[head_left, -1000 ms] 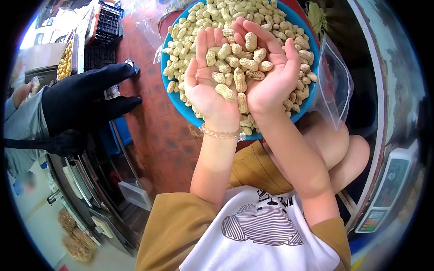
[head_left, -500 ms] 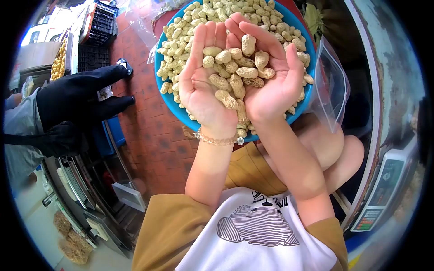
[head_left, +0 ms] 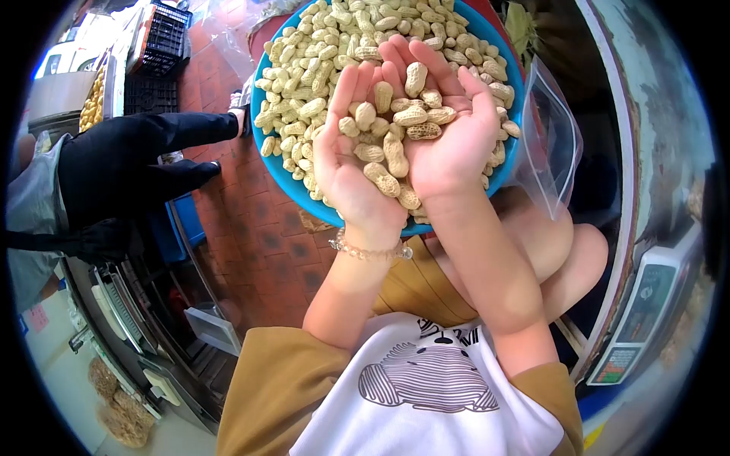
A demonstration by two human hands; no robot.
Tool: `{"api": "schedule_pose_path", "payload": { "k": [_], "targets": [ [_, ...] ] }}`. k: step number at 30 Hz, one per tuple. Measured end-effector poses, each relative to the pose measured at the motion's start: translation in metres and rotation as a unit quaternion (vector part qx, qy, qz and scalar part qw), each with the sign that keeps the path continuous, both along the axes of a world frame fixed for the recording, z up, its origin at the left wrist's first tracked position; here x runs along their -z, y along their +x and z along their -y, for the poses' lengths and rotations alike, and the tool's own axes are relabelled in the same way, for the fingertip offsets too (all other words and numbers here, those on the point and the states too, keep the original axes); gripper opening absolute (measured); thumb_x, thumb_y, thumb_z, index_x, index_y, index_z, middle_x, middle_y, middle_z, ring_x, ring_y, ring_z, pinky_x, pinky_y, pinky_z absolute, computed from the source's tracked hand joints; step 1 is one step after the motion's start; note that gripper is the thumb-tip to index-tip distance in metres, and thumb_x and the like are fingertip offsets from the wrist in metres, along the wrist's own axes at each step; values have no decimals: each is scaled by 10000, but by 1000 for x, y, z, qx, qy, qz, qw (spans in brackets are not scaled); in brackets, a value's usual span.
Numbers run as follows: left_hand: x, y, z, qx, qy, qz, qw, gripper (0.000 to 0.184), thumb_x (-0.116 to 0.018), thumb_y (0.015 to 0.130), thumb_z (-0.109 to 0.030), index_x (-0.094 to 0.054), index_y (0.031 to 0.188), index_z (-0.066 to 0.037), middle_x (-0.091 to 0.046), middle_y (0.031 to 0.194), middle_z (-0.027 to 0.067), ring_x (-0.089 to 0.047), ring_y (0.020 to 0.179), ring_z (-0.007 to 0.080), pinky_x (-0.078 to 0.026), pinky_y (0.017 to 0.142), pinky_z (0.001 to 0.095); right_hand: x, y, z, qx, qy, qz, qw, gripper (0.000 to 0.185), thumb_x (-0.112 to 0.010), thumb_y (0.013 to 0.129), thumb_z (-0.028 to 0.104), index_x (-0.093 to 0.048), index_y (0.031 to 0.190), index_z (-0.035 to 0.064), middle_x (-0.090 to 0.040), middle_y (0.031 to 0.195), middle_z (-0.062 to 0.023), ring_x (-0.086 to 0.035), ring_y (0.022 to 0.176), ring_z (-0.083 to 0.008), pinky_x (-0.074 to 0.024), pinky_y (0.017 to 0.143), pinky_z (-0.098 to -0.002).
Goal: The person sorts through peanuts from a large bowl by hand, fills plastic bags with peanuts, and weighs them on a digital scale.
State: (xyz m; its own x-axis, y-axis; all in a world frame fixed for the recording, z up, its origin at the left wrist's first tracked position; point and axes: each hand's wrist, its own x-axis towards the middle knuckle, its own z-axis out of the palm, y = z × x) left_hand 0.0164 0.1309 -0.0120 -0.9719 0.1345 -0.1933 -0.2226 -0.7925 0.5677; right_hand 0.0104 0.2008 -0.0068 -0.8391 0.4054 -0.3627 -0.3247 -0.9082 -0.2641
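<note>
My left hand [head_left: 351, 182] and my right hand [head_left: 456, 156] are cupped side by side, palms up, over a round blue basin [head_left: 308, 201]. Several unshelled peanuts [head_left: 395, 156] rest across both palms and between the hands. The fingers are slightly curled and point to the far side of the basin. A heap of peanuts [head_left: 300, 83] fills the basin below and around my hands. A beaded bracelet [head_left: 369, 249] circles my left wrist.
A clear plastic bag [head_left: 544, 144] hangs at the basin's right side. A digital scale [head_left: 639, 311] stands far right. Another person's dark-trousered legs [head_left: 129, 152] are at the left on red tiles [head_left: 262, 266]. Black crates [head_left: 161, 42] stand beyond.
My fingertips have dropped slightly and the peanuts in my palms have shifted, with fewer showing. The other person's foot has moved to the right.
</note>
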Motion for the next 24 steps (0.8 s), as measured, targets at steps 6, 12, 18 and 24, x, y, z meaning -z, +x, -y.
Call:
{"api": "schedule_pose_path", "payload": {
  "k": [6,12,18,24],
  "targets": [
    [-5,0,3,-65,93,154,982,480,-320,970,-189,-532,1342,28,-581,1330,153,-527,1259,277,-396,1116,420,0,0,10,34,44,41,998,449,-370,953,227,-626,1119,-102,-606,1243,-232,-586,1176,-323,-505,1008,-379],
    [-3,-8,3,-72,117,198,971,472,-334,962,-180,-541,1333,25,-583,1326,162,-526,1265,284,-393,1120,429,-8,1,13,19,98,20,995,464,-343,970,241,-640,1103,-89,-631,1215,-204,-596,1149,-279,-479,1013,-351],
    [-8,-25,9,-58,191,163,966,458,-357,947,-182,-552,1321,-4,-585,1326,147,-517,1270,299,-426,1085,478,-6,6,21,-24,145,20,989,552,-337,977,344,-631,1146,-92,-636,1220,-195,-593,1134,-259,-436,1050,-364],
    [-11,-31,3,-70,125,143,979,462,-342,949,-186,-521,1330,5,-588,1299,157,-529,1239,303,-446,1061,471,1,6,15,-30,-63,34,997,590,-359,955,374,-607,1205,-99,-589,1287,-202,-536,1222,-298,-376,1112,-413]
  ]
}}
